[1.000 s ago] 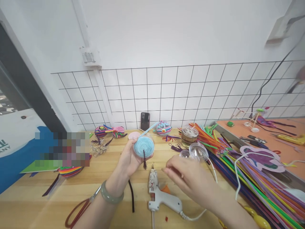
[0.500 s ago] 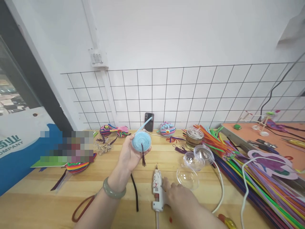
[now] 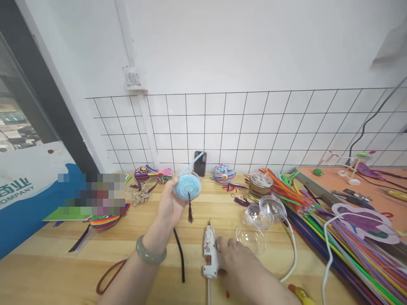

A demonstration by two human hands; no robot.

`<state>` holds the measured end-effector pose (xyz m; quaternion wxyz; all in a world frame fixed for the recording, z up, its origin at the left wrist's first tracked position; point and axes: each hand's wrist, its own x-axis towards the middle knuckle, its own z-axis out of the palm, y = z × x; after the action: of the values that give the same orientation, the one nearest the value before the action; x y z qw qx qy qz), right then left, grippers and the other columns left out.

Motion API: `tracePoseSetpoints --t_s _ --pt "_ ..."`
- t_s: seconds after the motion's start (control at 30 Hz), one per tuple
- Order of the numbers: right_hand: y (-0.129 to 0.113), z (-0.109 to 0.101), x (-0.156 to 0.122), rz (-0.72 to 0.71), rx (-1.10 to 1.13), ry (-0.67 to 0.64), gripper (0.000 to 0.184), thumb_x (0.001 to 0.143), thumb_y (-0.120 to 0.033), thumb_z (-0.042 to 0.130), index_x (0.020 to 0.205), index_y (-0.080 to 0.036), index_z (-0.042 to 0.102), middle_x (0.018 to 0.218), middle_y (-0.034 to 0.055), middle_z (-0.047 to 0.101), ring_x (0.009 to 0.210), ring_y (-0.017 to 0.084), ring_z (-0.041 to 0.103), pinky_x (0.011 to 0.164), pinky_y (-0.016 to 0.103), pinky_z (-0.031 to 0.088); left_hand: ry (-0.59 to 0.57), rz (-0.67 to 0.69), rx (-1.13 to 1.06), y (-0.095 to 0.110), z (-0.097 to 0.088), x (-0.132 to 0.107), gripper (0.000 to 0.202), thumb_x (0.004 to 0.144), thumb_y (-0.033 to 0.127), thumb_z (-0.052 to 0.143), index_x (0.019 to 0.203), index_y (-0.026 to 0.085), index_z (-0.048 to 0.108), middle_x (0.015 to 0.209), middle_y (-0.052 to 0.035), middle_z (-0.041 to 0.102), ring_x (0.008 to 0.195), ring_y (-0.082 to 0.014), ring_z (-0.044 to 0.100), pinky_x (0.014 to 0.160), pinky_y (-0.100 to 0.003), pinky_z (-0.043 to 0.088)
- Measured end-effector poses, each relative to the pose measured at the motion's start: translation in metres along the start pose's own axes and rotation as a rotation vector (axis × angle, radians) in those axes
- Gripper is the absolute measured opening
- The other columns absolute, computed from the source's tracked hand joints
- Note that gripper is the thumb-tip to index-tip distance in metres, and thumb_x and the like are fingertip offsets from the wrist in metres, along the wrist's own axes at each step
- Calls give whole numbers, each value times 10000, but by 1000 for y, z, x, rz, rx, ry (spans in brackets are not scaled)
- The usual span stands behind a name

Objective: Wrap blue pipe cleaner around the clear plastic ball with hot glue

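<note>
My left hand (image 3: 172,207) grips a light blue ball (image 3: 187,187), its surface coiled in fuzzy pipe cleaner. A loose end (image 3: 192,163) of the same blue strip sticks up from its top, and a dark tassel (image 3: 190,212) hangs down its front. Low over the wooden table, my right hand (image 3: 235,254) is closed around the handle side of a white hot glue gun (image 3: 208,250). The gun's nozzle points away from me, and the handle is mostly hidden by my hand. Clear plastic half-shells (image 3: 251,238) lie beyond my right fingers.
Long colourful pipe cleaners (image 3: 346,250) spread over the right side, beside a lidded jar (image 3: 260,184). A phone (image 3: 200,164) leans against the wall near a decorated striped ball (image 3: 224,173). A black strip (image 3: 179,254) and red-handled scissors (image 3: 110,277) lie near my left forearm.
The blue ball has tipped and shifted slightly down and left in my left hand. My right hand stays at the glue gun, almost unmoved. The view has shifted slightly.
</note>
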<state>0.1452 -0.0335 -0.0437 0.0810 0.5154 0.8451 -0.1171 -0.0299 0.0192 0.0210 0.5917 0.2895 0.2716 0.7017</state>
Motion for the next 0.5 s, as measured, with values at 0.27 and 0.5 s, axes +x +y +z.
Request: tracePoseSetpoints --t_s 0.27,0.5 --pt "11 -21 2 82 112 179 315 792 -69 515 1083 -138 615 997 158 694 899 309 688 720 353 477 32 210 68 8 -8 5 285 705 295 676 959 169 641 888 -25 654 770 -159 599 633 -249 493" --pt "57 -61 -17 -54 754 468 376 905 -498 463 1061 -192 617 887 58 690 753 220 641 659 319 501 9 355 168 12 -12 4 416 708 318 719 1083 202 580 973 -45 628 826 -163 583 665 -252 470"
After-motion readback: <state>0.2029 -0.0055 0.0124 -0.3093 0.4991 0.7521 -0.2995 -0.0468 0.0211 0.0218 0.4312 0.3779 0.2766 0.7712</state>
